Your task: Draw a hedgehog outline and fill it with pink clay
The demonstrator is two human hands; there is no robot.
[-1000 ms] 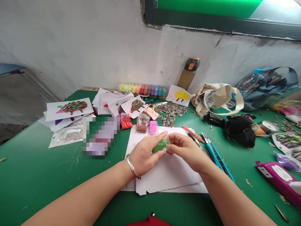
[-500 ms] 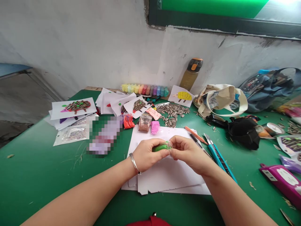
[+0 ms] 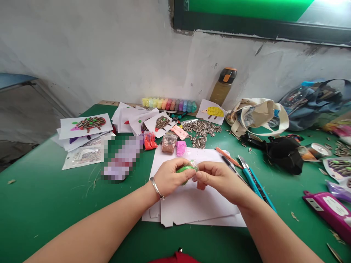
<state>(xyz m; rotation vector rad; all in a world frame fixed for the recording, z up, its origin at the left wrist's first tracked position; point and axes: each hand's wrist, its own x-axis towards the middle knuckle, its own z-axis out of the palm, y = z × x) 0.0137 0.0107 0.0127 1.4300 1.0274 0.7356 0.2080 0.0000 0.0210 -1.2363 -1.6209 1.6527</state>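
Far left: white paper card with a seed-covered hedgehog [image 3: 94, 122], well apart from the work. Then, just beyond the hands, a small red plastic-wrapped packet [image 3: 150, 140], a square brown packet in clear plastic [image 3: 169, 142] and a bright pink packet [image 3: 181, 148]; knuckles should stay clear of these. Left hand [image 3: 171, 177]: thumb and fingers clamped around a soft green lump in clear plastic wrapper [image 3: 184, 169], over plain white paper sheets [image 3: 197, 210]. Judging it soft, hold firmly but lightly; hard squeezing could push filling toward the end. Right hand [image 3: 216, 179]: thumb and forefinger together at the wrapper's crinkled clear end, almost meeting the left thumb; exact pinch too small to tell. Best handling, I'd judge: short, even movements on plastic only, low over the paper. Right: slim orange pen [image 3: 229, 157], long teal plastic utility knife [image 3: 251, 179]; mind the right forearm there.
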